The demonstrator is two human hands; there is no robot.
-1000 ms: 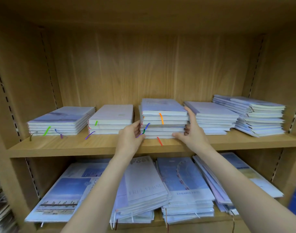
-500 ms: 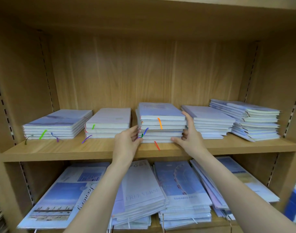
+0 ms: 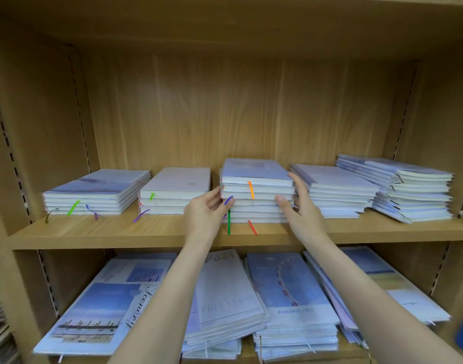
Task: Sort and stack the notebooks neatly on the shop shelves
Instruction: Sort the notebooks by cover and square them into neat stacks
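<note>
Wooden shelving fills the view, with a brown back panel and perforated metal strips down both side walls. On the upper shelf [image 3: 120,233] five stacks of pale blue notebooks lie in a row. At the far left is a low stack [image 3: 93,195] with a green ribbon and a purple ribbon hanging from its front. Beside it is a smaller stack [image 3: 172,193] with a short green ribbon. The middle stack [image 3: 256,190] is the tallest one, and from it an orange ribbon [image 3: 251,189], a dark green ribbon [image 3: 229,224] and a red ribbon [image 3: 252,227] hang down. To its right is a stack [image 3: 335,190] that touches it or nearly touches it, and at the far right is a loose stack [image 3: 409,190] whose notebooks are fanned out and not aligned.

Both hands are at the middle stack. The left hand [image 3: 205,216] is on the left front corner; its thumb and fingers [image 3: 214,198] are a little apart and lightly curved against the edges of the notebooks, near a blue ribbon. The right hand [image 3: 304,214] is at the right side of the stack with straight fingers [image 3: 297,183], spread apart; the thumb lies near the front edge. I cannot tell if it really presses the stack.

On the lower shelf [image 3: 383,355] larger notebooks [image 3: 291,298] lie in overlapping piles, some of them tilted.
</note>
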